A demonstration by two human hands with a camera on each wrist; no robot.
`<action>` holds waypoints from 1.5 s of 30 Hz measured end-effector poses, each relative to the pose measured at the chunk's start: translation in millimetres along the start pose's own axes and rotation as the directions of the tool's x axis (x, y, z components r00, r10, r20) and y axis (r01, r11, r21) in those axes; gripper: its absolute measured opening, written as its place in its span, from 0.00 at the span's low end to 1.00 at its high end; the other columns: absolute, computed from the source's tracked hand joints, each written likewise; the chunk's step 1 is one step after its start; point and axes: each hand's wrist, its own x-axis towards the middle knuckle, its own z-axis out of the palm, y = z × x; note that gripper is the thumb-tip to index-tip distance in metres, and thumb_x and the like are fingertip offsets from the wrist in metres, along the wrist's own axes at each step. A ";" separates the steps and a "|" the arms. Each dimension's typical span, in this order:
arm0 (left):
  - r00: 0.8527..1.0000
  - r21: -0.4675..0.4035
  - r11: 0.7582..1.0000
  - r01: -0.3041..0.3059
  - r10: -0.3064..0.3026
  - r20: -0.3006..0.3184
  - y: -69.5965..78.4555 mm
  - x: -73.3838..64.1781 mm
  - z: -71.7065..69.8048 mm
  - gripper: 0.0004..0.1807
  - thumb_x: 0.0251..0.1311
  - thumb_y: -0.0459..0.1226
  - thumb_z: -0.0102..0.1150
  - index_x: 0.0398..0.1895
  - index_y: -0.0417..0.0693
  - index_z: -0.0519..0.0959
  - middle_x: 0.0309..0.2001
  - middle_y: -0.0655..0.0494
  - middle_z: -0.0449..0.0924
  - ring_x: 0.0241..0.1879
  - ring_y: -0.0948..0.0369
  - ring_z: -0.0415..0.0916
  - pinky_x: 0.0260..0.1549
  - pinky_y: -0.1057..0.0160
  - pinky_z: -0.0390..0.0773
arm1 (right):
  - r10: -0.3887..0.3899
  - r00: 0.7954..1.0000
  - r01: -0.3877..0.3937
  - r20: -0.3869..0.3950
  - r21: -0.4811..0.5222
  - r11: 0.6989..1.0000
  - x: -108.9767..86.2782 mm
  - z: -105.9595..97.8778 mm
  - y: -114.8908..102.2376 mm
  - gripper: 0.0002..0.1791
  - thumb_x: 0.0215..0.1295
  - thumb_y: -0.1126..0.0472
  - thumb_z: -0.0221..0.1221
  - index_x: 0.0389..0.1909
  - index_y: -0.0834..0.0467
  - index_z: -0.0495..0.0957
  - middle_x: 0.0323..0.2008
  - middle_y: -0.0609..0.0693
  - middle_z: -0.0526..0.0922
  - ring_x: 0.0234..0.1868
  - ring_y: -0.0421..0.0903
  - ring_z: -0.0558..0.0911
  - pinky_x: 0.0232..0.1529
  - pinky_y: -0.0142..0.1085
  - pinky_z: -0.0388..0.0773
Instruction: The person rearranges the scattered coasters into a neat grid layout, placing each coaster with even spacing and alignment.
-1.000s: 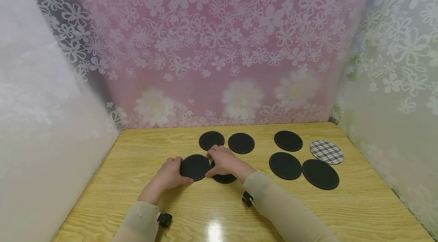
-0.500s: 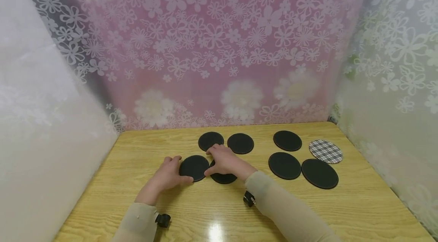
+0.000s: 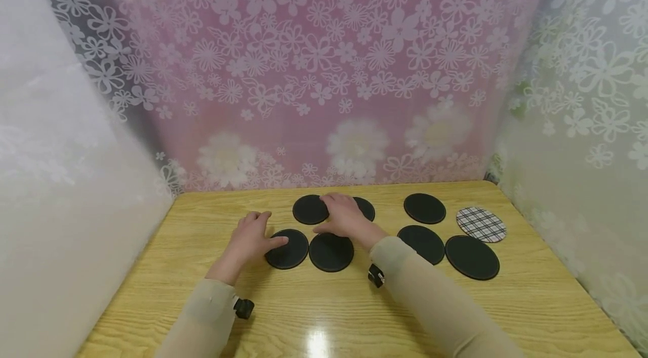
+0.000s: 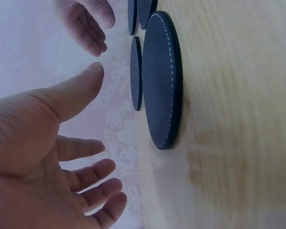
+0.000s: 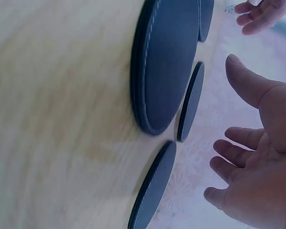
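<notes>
Four-cornered on the table lie several round black coasters with pale edge stitching, seen in the head view. My left hand hovers with spread fingers over the left side of the front left coaster, holding nothing. In the left wrist view the palm stands apart from that stitched coaster. My right hand is raised above the front right coaster, its fingers extended and grasping nothing. It overlaps the back left coaster and partly hides the back right coaster. The right wrist view shows open space between palm and coaster.
On the right side of the wooden table lie three more black coasters, among them a front one, and a white plaid round coaster. My right sleeve overlaps one coaster's edge. A flowered pink curtain hangs behind the table.
Both hands have left the edges of the front left coaster and lifted. The right hand has moved back and right, uncovering the front right coaster; the coasters look unmoved.
</notes>
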 end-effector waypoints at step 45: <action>0.994 -0.005 0.998 0.070 -0.069 0.081 20.3 87.3 33.8 0.44 0.63 0.53 0.81 0.74 0.35 0.76 0.69 0.31 0.72 0.68 0.35 0.66 0.67 0.32 0.70 | 0.079 0.987 -0.073 0.136 -0.053 0.996 38.1 6.4 27.5 0.36 0.71 0.41 0.74 0.68 0.63 0.81 0.69 0.60 0.79 0.69 0.58 0.79 0.71 0.52 0.74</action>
